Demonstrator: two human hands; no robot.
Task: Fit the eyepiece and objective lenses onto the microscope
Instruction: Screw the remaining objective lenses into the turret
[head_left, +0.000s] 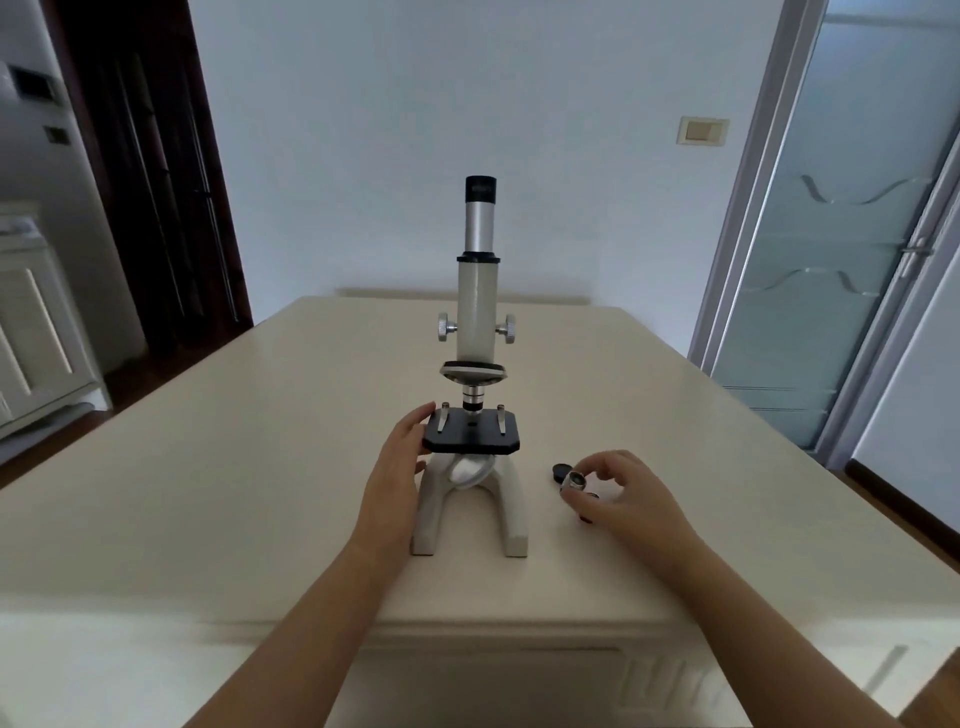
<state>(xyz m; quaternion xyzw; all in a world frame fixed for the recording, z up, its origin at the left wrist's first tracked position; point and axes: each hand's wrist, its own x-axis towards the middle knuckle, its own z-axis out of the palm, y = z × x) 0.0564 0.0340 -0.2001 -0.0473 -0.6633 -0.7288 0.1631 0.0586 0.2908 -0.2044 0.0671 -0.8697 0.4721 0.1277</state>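
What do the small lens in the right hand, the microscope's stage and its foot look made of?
The objective lens: likely polished metal, with bright silver glints on its barrel. The stage: matte black, no shine; painted metal or plastic, cannot tell. The foot: smooth cream paint-like coat, probably over cast metal; thick curved legs.

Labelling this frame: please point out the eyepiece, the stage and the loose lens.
eyepiece (480, 189), head view, on its black top collar.
stage (467, 437), head view, on the black plate's middle.
loose lens (575, 479), head view, on its silver barrel.
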